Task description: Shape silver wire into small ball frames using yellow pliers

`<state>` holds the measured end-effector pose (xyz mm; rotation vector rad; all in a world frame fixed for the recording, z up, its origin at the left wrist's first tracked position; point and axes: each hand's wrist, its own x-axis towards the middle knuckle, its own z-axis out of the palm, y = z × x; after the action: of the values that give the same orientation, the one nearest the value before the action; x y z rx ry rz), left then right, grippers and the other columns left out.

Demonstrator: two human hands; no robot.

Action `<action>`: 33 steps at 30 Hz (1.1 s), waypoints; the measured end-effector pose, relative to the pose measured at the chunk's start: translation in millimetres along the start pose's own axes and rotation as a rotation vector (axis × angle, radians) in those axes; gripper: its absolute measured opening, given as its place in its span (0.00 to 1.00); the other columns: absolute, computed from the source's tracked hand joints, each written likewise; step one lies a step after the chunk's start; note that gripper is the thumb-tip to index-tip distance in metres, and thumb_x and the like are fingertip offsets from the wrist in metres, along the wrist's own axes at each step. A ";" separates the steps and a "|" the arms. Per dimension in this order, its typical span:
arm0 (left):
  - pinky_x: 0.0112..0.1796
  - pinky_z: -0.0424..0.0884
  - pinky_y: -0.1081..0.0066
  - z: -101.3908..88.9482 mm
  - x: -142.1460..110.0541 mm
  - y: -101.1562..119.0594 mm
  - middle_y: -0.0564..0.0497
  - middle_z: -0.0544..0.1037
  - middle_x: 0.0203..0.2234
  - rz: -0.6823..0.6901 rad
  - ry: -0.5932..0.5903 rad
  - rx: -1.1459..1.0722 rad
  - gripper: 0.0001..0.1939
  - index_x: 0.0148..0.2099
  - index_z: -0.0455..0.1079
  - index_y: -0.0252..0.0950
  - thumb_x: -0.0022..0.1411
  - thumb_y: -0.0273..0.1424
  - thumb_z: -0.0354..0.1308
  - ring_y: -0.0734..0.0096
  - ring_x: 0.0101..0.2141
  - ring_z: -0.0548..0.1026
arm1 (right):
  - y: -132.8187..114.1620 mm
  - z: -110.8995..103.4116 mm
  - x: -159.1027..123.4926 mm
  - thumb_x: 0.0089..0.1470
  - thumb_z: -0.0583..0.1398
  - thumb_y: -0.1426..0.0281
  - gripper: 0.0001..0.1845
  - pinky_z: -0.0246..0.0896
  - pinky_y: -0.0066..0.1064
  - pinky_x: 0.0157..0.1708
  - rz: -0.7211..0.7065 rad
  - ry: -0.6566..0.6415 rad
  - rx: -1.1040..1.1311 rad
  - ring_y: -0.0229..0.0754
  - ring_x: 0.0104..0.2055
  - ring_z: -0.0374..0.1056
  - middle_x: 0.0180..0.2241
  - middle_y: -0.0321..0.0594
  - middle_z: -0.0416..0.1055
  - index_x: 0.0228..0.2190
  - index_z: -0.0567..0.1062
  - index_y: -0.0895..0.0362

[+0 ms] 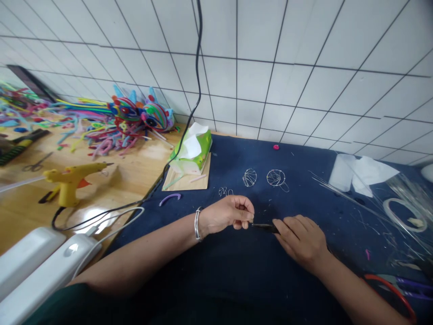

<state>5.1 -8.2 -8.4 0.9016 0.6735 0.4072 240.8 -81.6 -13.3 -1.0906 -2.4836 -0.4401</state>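
Over the dark blue cloth, my left hand (233,212) is closed in a pinch, with a silver bracelet (196,224) on its wrist. A tiny shiny bit shows at its fingertips, too small to name. My right hand (299,237) is wrapped round dark slim-nosed pliers (265,226); their tips point left and meet my left fingertips. Just beyond the hands lie two round wire frames, a left one (249,177) with fan-like wires inside and a right one (276,177) with a small loop hanging off it. Bent wire pieces (226,192) lie behind my left hand.
Left are a yellow glue gun (72,180), scissors (38,162), colourful pipe cleaners (108,140) and white power strips (64,266). A green tissue pack (194,153) rests on a wooden board (199,183). A black cable (199,67) hangs down. Loose wires (338,187) and red-handled scissors (395,293) lie right.
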 end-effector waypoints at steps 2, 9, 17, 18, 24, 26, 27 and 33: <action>0.18 0.60 0.83 -0.3 0.0 0.1 0.54 0.72 0.18 -0.005 -0.003 0.000 0.05 0.32 0.66 0.30 0.52 0.25 0.60 0.82 0.18 0.69 | -0.4 -1.2 0.7 0.48 0.61 0.72 0.15 0.57 0.33 0.33 -0.001 0.001 -0.002 0.38 0.32 0.62 0.29 0.39 0.69 0.40 0.70 0.58; 0.17 0.60 0.83 -1.7 -0.2 -1.2 0.54 0.72 0.18 -0.018 -0.025 -0.002 0.05 0.32 0.66 0.31 0.52 0.25 0.60 0.82 0.18 0.69 | 0.6 -0.4 -1.2 0.47 0.61 0.73 0.16 0.56 0.33 0.32 -0.014 0.000 -0.008 0.38 0.31 0.61 0.30 0.38 0.69 0.41 0.70 0.59; 0.18 0.59 0.82 0.4 -0.6 0.9 0.54 0.71 0.18 0.028 0.014 0.101 0.05 0.32 0.66 0.30 0.52 0.24 0.59 0.83 0.18 0.67 | 2.5 -0.6 -1.1 0.47 0.61 0.73 0.16 0.55 0.32 0.30 -0.048 -0.018 -0.012 0.38 0.30 0.60 0.28 0.37 0.68 0.41 0.70 0.59; 0.18 0.59 0.82 0.9 -0.7 1.0 0.54 0.71 0.18 0.045 0.024 0.131 0.04 0.32 0.66 0.30 0.53 0.25 0.58 0.82 0.18 0.67 | 2.3 -1.0 -0.5 0.48 0.61 0.73 0.16 0.55 0.32 0.30 -0.051 -0.027 -0.008 0.38 0.30 0.60 0.28 0.38 0.68 0.41 0.70 0.59; 0.22 0.61 0.80 7.2 -5.8 4.7 0.55 0.69 0.19 0.202 0.108 0.490 0.02 0.33 0.65 0.32 0.55 0.26 0.55 0.80 0.21 0.68 | 0.2 -1.8 2.2 0.51 0.57 0.72 0.12 0.56 0.31 0.30 -0.017 -0.130 0.083 0.37 0.29 0.59 0.27 0.38 0.67 0.40 0.70 0.59; 0.25 0.63 0.78 11.2 -9.5 8.1 0.55 0.70 0.21 0.290 0.136 0.683 0.01 0.33 0.65 0.32 0.57 0.25 0.53 0.80 0.23 0.68 | -0.8 -1.2 2.7 0.53 0.56 0.70 0.11 0.56 0.30 0.31 0.017 -0.172 0.140 0.37 0.30 0.60 0.28 0.38 0.66 0.40 0.71 0.58; 0.27 0.63 0.77 13.3 -11.5 10.0 0.55 0.70 0.22 0.339 0.145 0.802 0.02 0.33 0.66 0.33 0.57 0.24 0.52 0.79 0.24 0.68 | -1.2 -0.8 2.8 0.53 0.56 0.70 0.11 0.56 0.29 0.31 0.035 -0.192 0.167 0.37 0.30 0.60 0.28 0.39 0.66 0.39 0.71 0.58; 0.35 0.64 0.75 20.5 -18.7 17.5 0.51 0.74 0.31 0.566 0.053 1.230 0.08 0.36 0.68 0.34 0.60 0.22 0.47 0.74 0.33 0.71 | -3.4 1.3 2.9 0.54 0.55 0.69 0.08 0.54 0.28 0.29 0.139 -0.262 0.296 0.36 0.30 0.61 0.28 0.37 0.66 0.35 0.71 0.56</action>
<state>4.8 -21.1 21.8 2.2828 0.6890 0.5081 236.1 -81.4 -13.6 -1.2502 -2.5616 0.1179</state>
